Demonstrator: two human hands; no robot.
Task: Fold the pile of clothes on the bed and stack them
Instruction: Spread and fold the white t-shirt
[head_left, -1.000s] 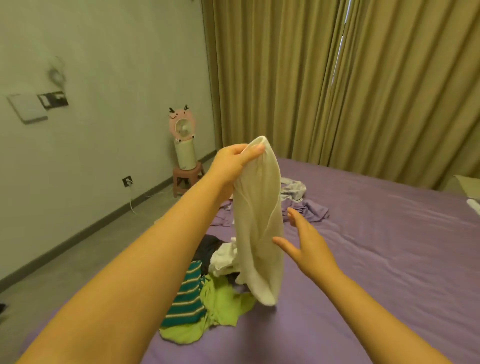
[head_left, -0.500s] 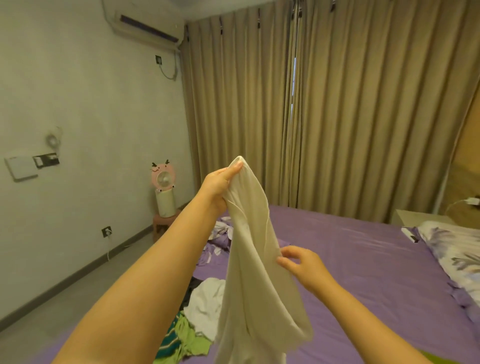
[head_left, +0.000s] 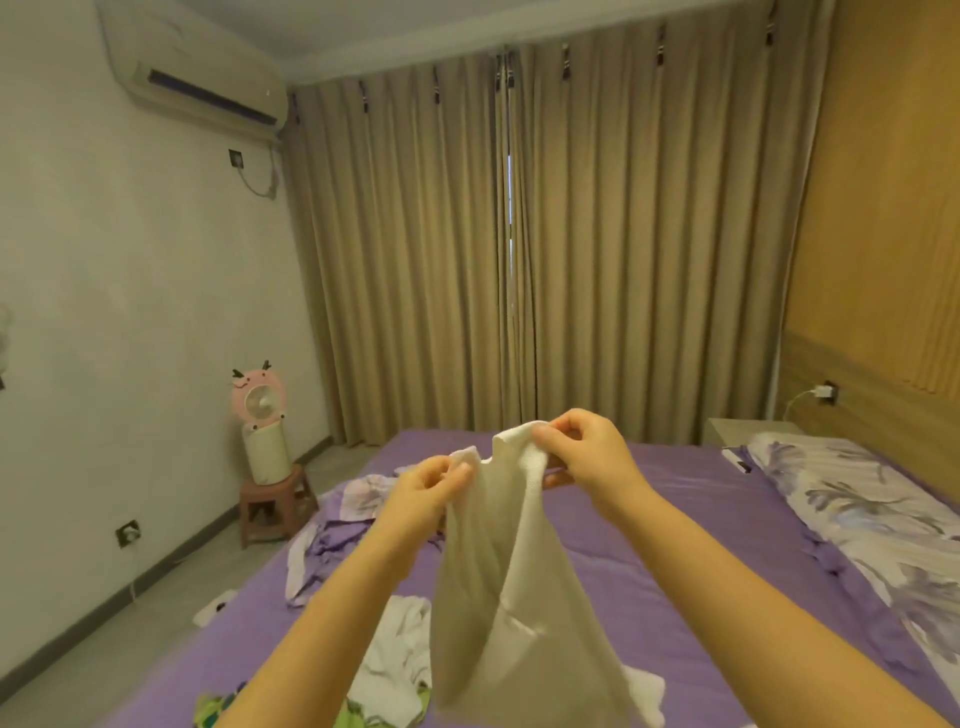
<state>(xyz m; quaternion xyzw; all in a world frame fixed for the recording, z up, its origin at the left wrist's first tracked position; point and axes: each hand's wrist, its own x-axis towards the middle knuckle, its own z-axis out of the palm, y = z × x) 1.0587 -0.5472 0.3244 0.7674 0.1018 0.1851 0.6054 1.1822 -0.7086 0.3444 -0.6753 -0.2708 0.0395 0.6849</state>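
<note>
A cream garment hangs in the air above the purple bed. My left hand pinches its upper edge on the left, and my right hand pinches the upper edge on the right, slightly higher. The cloth drops down between my forearms and spreads out below. Under it lies the pile: a white garment, a green one at the bottom edge, and a purple-and-white patterned piece further back.
A flowered pillow lies along the bed's right side by a nightstand. A pink fan stands on a small stool left of the bed. Curtains cover the far wall. A white item lies on the floor.
My left hand has come down from its high hold, and my right hand has risen to the top edge. Both now pinch the garment at about the same height. The view tilted up.
</note>
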